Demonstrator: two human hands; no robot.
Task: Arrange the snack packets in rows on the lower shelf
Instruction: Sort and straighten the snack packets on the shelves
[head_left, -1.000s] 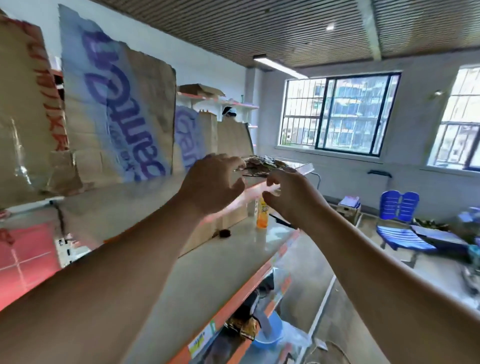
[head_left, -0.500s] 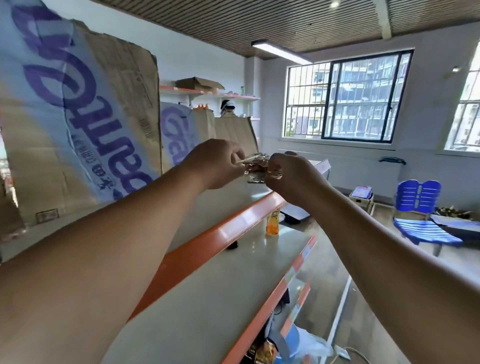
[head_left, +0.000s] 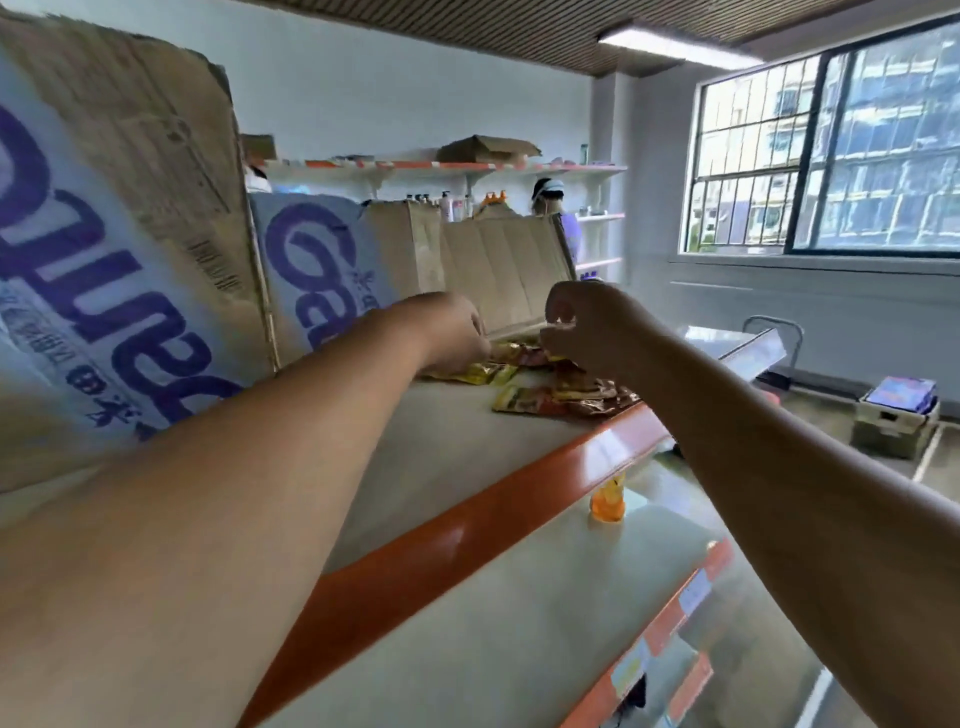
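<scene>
Snack packets (head_left: 566, 394) lie in a loose heap at the far end of the upper shelf (head_left: 467, 519), close to its orange front edge, with one yellow packet (head_left: 483, 373) a little apart toward the back. A second ago my hands were held up in front of that heap, close together. Now both have come down onto it and drawn slightly apart, and the heap shows plainly between and below them. My left hand (head_left: 457, 332) rests on the yellow packet, but its fingers are hidden behind the hand, so I cannot tell whether it grips. My right hand (head_left: 587, 327) is curled in a pinch just above the heap, and a thin yellow sliver between thumb and fingers looks like a packet's edge. I judge that I have gone from reaching to picking up, so the arranging itself has not begun. The lower shelf (head_left: 519, 613) carries only a small orange bottle (head_left: 607, 501) near its back, and I see no packet on it. Torn cardboard sheets (head_left: 498, 270) stand along the back edge of the upper shelf.
</scene>
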